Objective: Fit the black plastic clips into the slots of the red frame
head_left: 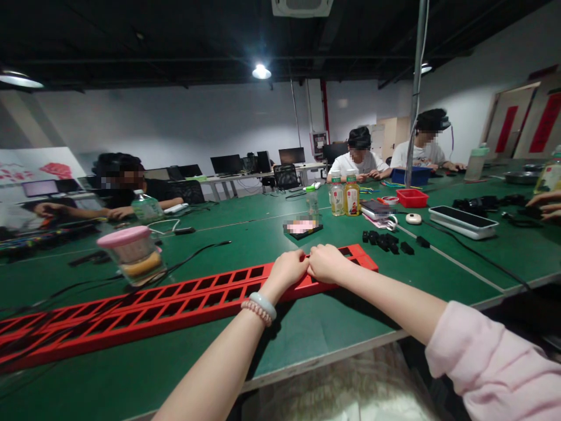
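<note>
A long red frame (175, 304) with two rows of square openings lies across the green table in front of me, running off to the left. Over its right part, my left hand (289, 267) and my right hand (326, 263) meet, knuckles nearly touching. Both hands are closed, fingertips pinched together and turned away from me. Whatever they hold is hidden behind the fingers. A pale bangle and a beaded bracelet (258, 310) circle my left wrist. Several small black blocks (388, 241) lie just beyond the frame's right end.
A pink-lidded jar (131, 254) and dark cables stand left, some cables crossing the frame. Ahead are a phone (302, 227), drink bottles (351, 196), a red tray (412, 197) and a white case (463, 222). Several people sit around the table (245, 225); a co-worker's hand (546, 202) shows far right.
</note>
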{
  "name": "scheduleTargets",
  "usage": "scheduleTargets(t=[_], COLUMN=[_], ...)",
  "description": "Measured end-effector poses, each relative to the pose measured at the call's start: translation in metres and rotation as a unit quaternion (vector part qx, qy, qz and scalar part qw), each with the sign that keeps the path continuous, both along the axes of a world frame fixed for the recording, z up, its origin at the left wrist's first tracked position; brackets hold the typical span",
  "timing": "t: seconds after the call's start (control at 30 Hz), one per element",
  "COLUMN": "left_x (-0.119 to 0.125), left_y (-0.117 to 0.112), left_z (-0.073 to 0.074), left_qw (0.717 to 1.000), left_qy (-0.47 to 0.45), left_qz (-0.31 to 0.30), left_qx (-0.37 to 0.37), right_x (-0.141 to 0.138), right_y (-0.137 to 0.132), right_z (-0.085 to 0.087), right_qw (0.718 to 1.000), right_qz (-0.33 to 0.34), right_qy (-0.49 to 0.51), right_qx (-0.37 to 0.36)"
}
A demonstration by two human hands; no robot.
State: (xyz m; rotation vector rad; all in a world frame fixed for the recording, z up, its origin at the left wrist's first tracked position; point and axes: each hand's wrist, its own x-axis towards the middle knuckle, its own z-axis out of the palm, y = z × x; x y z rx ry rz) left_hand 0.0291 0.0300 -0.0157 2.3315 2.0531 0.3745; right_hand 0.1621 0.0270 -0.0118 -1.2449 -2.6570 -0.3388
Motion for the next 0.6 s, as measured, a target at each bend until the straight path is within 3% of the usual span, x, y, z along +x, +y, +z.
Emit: scheduleTargets(t=[0.33, 0.47, 0.6], left_x=[-0.002, -0.005, -0.007], left_y=[0.003, 0.006, 0.009], left_z=[-0.004, -0.007, -0.01], left_qw=[1.0, 1.0, 1.0], left_qy=[-0.002, 0.003, 0.007], left_qz=[-0.001, -0.017, -0.023], left_qx=[0.008, 0.013, 0.019], right_x=[0.014, 0.012, 0.008], right_y=[0.016, 0.026, 0.031], right_z=[-0.001, -0.012, -0.02], right_qw=[0.995, 0.978, 0.965], right_qz=[0.0, -0.047, -0.104], right_qy=[0.086, 0.166, 0.214], right_qx=[-0.043, -0.119, -0.113])
